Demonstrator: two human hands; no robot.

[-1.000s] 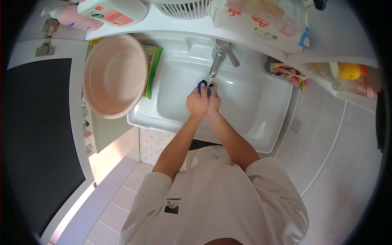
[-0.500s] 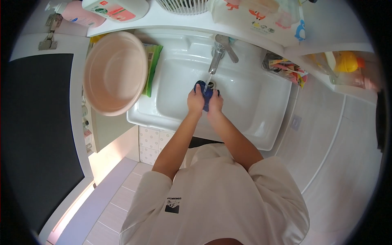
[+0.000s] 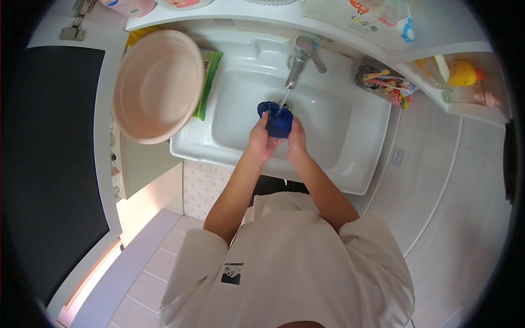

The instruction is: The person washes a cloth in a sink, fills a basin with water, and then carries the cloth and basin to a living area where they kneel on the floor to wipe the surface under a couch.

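Note:
Both hands hold a wet dark blue cloth piece [image 3: 280,126] over the white sink [image 3: 342,164]. My left hand [image 3: 260,140] is closed on its left side, thumb on top. My right hand [image 3: 296,138] grips the right side, with its fingers partly hidden beneath. The piece looks rounded and spread between the hands, bunched at its far end; its exact kind is unclear. A thin stream of water from the metal faucet [image 3: 296,72] runs onto that bunched part. Just beyond the right hand, the drain is partly covered.
A pale pink basin [image 3: 156,87] stands left of the sink, beside a green packet [image 3: 210,82]. At the sink's back right corner sits a clear container [image 3: 380,82] of toothbrushes. A white shelf [image 3: 240,23] overhangs the back; an open cabinet door [image 3: 60,147] is at the left.
The blue cloth piece has gone from bunched and narrow to spread and rounder between my hands. My hands have moved slightly apart. The view has shifted a little.

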